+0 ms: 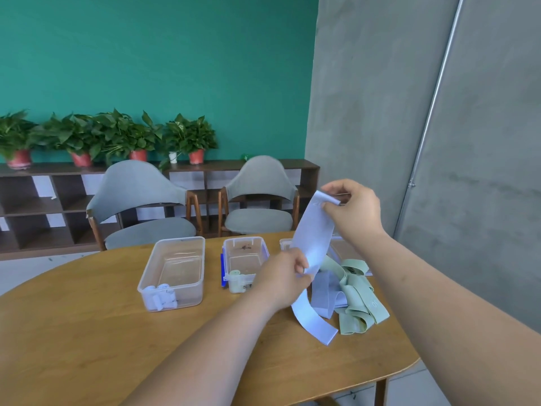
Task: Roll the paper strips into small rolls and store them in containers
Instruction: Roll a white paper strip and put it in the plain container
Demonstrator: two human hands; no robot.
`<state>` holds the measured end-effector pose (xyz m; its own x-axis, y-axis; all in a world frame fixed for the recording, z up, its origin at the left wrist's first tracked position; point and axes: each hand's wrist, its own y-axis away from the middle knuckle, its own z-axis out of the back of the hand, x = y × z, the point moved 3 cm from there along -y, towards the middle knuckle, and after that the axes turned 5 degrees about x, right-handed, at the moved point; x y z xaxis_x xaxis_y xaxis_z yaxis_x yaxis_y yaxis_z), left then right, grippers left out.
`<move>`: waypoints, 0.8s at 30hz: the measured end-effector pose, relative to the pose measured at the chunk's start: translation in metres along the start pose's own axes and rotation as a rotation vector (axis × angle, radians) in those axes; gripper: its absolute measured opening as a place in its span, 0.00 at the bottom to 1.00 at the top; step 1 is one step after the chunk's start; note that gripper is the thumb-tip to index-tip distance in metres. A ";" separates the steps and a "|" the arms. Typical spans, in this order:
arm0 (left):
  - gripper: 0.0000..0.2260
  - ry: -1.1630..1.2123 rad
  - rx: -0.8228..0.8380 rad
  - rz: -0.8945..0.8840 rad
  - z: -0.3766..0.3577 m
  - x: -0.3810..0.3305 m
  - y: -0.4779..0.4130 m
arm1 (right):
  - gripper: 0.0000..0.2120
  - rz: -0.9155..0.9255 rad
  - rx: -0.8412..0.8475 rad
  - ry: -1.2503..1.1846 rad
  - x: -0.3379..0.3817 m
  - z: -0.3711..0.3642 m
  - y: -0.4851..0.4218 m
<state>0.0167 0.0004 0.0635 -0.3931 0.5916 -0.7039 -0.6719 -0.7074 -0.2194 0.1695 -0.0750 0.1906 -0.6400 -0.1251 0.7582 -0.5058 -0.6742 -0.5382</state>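
A long pale blue strip hangs stretched between my hands above the table. My right hand pinches its top end, raised high. My left hand pinches it lower down, and the free tail trails onto the wooden table. Beside it lies a loose pile of green strips and another blue strip. A clear container on the left holds several white and blue rolls. A second clear container holds a green roll.
A third clear container stands partly hidden behind the held strip and my right arm. Two grey chairs stand at the table's far side. A low shelf with potted plants runs along the green wall. The table's right edge curves near my right forearm.
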 end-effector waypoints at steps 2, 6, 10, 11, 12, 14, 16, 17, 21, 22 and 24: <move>0.12 -0.134 0.061 0.009 -0.013 0.008 0.006 | 0.17 -0.029 -0.018 -0.059 -0.005 -0.003 0.002; 0.21 -0.355 0.087 0.041 -0.035 0.020 0.009 | 0.16 -0.077 -0.073 -0.189 -0.013 -0.009 0.003; 0.25 -0.419 0.042 0.066 -0.048 0.023 0.013 | 0.16 -0.099 -0.098 -0.291 -0.014 -0.013 0.003; 0.26 -0.427 0.018 0.075 -0.051 0.023 0.011 | 0.16 -0.111 -0.099 -0.318 -0.016 -0.015 0.002; 0.26 -0.430 -0.011 0.089 -0.053 0.022 0.009 | 0.16 -0.126 -0.099 -0.349 -0.018 -0.017 0.002; 0.24 -0.417 -0.056 0.113 -0.054 0.020 0.005 | 0.15 -0.157 -0.100 -0.407 -0.021 -0.020 0.003; 0.20 -0.438 -0.067 0.135 -0.055 0.019 0.001 | 0.14 -0.185 -0.104 -0.447 -0.024 -0.022 0.004; 0.16 -0.454 -0.066 0.144 -0.055 0.022 -0.001 | 0.14 -0.195 -0.105 -0.462 -0.026 -0.022 0.004; 0.05 -0.486 -0.043 0.130 -0.054 0.033 -0.008 | 0.15 -0.195 -0.121 -0.388 -0.040 -0.018 0.002; 0.06 -0.479 -0.046 0.105 -0.052 0.034 -0.009 | 0.15 -0.191 -0.121 -0.313 -0.046 -0.016 0.001; 0.07 -0.462 -0.070 0.027 -0.044 0.033 -0.010 | 0.15 -0.207 -0.112 -0.139 -0.058 -0.012 0.000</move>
<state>0.0384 0.0097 0.0127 -0.6590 0.6712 -0.3394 -0.6194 -0.7403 -0.2613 0.1995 -0.0590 0.1423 -0.4347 -0.0963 0.8954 -0.6838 -0.6117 -0.3978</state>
